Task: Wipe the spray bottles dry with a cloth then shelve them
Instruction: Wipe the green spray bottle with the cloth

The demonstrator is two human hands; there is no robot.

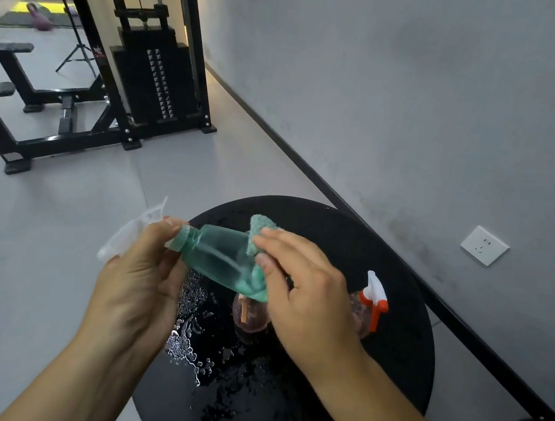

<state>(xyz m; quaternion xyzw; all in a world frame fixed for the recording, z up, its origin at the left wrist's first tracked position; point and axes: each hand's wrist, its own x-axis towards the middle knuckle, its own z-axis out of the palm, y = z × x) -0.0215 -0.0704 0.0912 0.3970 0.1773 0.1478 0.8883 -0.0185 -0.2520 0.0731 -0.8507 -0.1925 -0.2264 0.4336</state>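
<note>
A translucent green spray bottle (222, 256) lies tilted in the air above a round black table (401, 355). My left hand (140, 272) grips its white spray head and green collar at the left. My right hand (299, 289) pinches a green cloth (258, 232) against the bottle's lower body. A second bottle (366, 305), pinkish with a white and orange-red trigger head, stands on the table to the right, partly hidden by my right hand. Another pinkish bottle (248, 315) stands under the green one, mostly hidden.
Water droplets (187, 343) cover the table's left and front. A grey wall with a white socket (484, 245) runs along the right. A black weight-stack machine (153, 78) and benches stand on the grey floor at the back left.
</note>
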